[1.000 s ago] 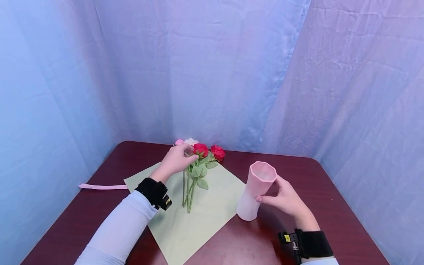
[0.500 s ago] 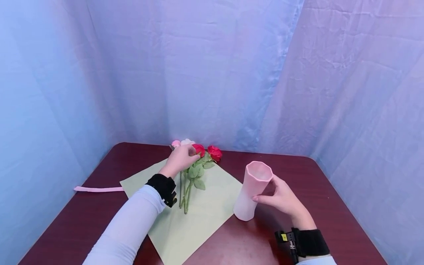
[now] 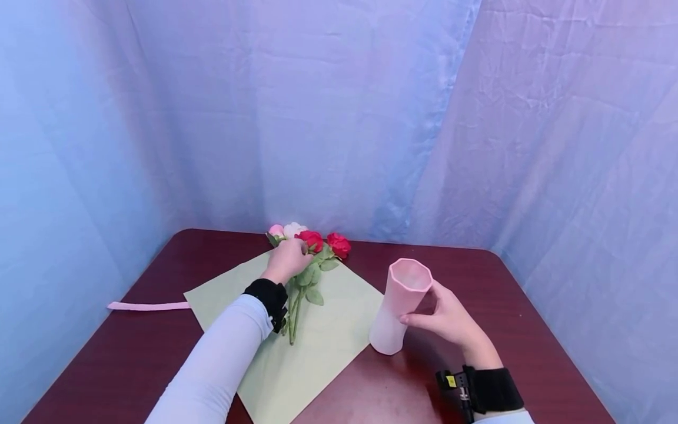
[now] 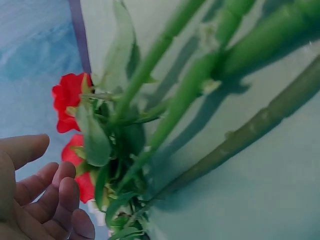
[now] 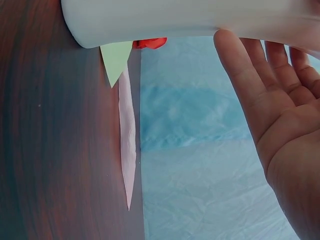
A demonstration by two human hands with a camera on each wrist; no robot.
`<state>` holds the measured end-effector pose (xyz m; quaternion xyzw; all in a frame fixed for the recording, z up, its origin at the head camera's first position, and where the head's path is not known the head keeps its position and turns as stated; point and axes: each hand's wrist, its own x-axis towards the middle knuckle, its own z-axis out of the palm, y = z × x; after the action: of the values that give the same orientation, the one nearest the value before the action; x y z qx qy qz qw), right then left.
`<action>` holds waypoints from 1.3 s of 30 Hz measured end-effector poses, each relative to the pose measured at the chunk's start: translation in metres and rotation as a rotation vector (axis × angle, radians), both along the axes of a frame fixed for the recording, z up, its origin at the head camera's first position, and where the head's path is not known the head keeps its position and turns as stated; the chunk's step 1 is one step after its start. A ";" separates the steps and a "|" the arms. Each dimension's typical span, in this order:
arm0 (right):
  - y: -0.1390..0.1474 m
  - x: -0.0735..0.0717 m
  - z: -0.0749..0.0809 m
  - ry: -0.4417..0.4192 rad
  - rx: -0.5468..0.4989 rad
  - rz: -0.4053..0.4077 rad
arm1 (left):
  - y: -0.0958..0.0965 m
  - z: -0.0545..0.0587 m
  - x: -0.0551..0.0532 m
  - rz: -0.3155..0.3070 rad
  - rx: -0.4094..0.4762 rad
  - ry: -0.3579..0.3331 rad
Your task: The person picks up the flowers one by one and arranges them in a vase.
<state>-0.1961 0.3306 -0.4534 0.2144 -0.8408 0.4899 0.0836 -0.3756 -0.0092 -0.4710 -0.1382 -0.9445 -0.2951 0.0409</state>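
Note:
My left hand (image 3: 288,259) is at the flower heads of several long-stemmed artificial roses lying on a pale green sheet of paper (image 3: 286,377). In the left wrist view its thumb and loosely bent fingers stand apart, close to a red rose (image 4: 67,102), with nothing between them. Two red roses (image 3: 339,245), a white flower (image 3: 293,229) and a pink flower (image 3: 276,231) show at the far end; the green stems (image 3: 294,321) point toward me. My right hand (image 3: 452,321) holds a pink-and-white vase (image 3: 394,312), thumb and fingers around its side. The vase stands upright at the paper's right edge.
A pink ribbon (image 3: 148,306) sticks out from under the paper's left corner across the dark red-brown table (image 3: 132,365). Bluish curtains (image 3: 339,118) hang behind the table and on both sides. My left sleeve (image 3: 212,359) crosses over part of the paper.
My left hand has gone down closer to the stems just below the flower heads. My right hand keeps its hold on the vase. The whole head view has shifted slightly.

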 end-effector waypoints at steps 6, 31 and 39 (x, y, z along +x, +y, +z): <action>0.000 0.003 0.001 0.008 -0.002 0.012 | 0.001 -0.008 -0.004 0.026 -0.018 -0.030; -0.006 0.001 -0.001 0.015 0.007 0.007 | -0.004 -0.014 -0.010 0.088 -0.118 -0.126; -0.008 -0.001 -0.001 -0.002 0.004 0.017 | -0.006 -0.012 -0.005 0.089 -0.126 -0.139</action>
<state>-0.1970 0.3223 -0.4543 0.2210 -0.8400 0.4893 0.0781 -0.3802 -0.0150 -0.4832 -0.0774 -0.9670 -0.2417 -0.0205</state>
